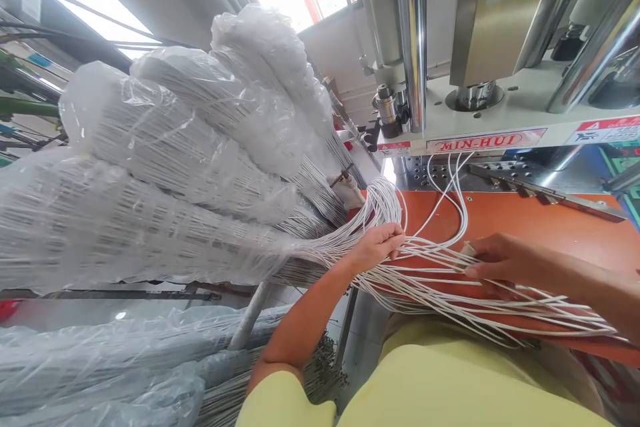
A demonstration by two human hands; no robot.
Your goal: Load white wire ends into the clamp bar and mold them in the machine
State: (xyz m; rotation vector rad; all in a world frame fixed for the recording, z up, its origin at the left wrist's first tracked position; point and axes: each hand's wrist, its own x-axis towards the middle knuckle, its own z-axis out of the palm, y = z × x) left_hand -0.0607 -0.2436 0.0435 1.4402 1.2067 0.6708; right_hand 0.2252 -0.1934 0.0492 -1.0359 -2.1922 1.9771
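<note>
Thin white round cables (395, 272) are spread across an orange-red flat tabletop (540, 223), some clasped by the curled left hand (376, 245), while the right hand's (493, 259) grip (its lower fingers are shadowed) cannot be told, and several strands are hidden beneath a pale metal press (530, 103).

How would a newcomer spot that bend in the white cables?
Find the orange tabletop. At its left end is the left hand. Just beyond it, white cables arch in a crowded bend, bare, unlike the plastic-wrapped bundles farther left.
</note>
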